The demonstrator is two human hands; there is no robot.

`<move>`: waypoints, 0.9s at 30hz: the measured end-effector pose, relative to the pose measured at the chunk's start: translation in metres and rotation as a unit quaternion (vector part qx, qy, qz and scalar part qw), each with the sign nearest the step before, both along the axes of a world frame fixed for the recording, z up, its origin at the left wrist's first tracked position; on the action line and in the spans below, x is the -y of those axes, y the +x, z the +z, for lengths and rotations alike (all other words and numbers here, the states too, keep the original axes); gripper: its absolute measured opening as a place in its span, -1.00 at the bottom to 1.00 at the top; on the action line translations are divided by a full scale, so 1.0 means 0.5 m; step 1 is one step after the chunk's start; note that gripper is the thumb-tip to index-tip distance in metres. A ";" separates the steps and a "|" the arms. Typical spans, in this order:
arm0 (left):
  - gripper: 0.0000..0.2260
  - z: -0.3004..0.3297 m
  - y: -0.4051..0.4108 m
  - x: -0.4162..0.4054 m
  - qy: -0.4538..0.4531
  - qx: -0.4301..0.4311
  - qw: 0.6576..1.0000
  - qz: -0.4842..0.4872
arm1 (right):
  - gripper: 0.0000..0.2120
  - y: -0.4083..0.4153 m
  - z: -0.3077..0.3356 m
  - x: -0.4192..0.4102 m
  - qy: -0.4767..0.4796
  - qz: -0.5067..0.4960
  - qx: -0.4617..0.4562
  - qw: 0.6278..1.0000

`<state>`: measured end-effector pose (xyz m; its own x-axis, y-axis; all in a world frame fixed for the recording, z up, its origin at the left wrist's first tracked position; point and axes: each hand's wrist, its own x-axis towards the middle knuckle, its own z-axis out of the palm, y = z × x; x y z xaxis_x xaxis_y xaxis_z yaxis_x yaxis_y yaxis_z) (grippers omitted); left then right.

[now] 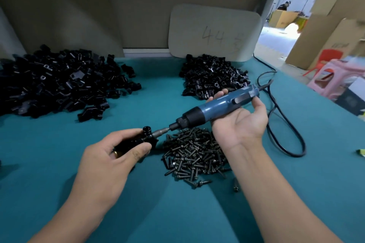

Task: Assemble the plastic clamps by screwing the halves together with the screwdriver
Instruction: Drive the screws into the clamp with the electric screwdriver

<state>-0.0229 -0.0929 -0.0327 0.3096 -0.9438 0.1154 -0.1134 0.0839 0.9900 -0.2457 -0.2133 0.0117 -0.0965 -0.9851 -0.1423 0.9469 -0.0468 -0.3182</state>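
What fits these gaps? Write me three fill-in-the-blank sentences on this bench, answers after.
1. The right hand holds the blue ____.
2. The left hand grips a black ____.
3. The pile of screws lies on a ____ table cover.

Missing words: screwdriver; clamp; teal

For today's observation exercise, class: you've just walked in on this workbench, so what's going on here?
A person is assembling a black plastic clamp. The left hand grips the clamp, while the right hand holds a blue electric screwdriver with its bit pressed into the clamp. A heap of dark screws lies just beneath the tool on the green table. Two piles of black clamp parts sit farther back, a large one and a smaller one.
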 end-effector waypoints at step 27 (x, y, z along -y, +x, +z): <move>-0.74 0.006 0.010 -0.002 0.012 -0.057 0.998 -0.023 | -0.60 0.014 -0.008 0.000 -0.023 0.036 -0.044 0.998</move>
<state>-0.0181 -0.0921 -0.0298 0.2760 -0.9594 0.0584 0.0028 0.0616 0.9981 -0.2386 -0.2131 0.0078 -0.0344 -0.9953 -0.0909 0.9170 0.0047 -0.3988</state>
